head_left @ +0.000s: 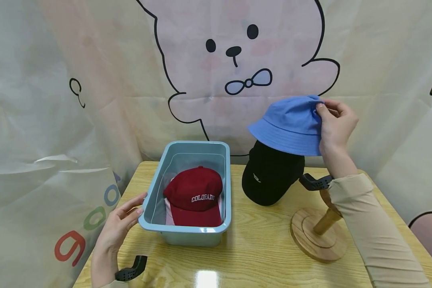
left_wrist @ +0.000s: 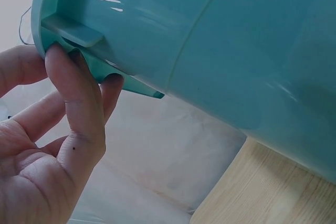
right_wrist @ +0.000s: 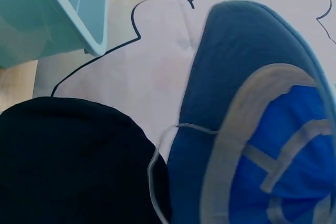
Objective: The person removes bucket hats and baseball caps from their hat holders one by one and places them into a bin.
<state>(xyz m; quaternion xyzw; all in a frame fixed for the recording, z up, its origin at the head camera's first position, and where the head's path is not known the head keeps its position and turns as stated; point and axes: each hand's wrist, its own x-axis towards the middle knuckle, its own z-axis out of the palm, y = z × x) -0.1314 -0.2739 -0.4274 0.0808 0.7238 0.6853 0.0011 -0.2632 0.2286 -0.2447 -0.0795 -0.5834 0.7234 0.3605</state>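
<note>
My right hand (head_left: 336, 124) pinches the crown of a blue bucket hat (head_left: 289, 122), held up at the back right. In the right wrist view the bucket hat (right_wrist: 252, 98) shows its inside, with grey seam tape and a thin loose strip. Just below it is a black cap (head_left: 270, 176) with a small white mark; what supports it is hidden. My left hand (head_left: 117, 226) grips the left rim of a light blue plastic bin (head_left: 192, 236), fingers curled under the edge in the left wrist view. Inside the bin lies a red COLORADO cap (head_left: 198, 188) on something pale pink.
A round-based wooden stand (head_left: 318, 236) is on the right of the wooden table (head_left: 259, 248), its top partly hidden by my right forearm. Behind the table hangs a cloth backdrop (head_left: 291, 52) with a cartoon bear. Both wrists wear black camera mounts.
</note>
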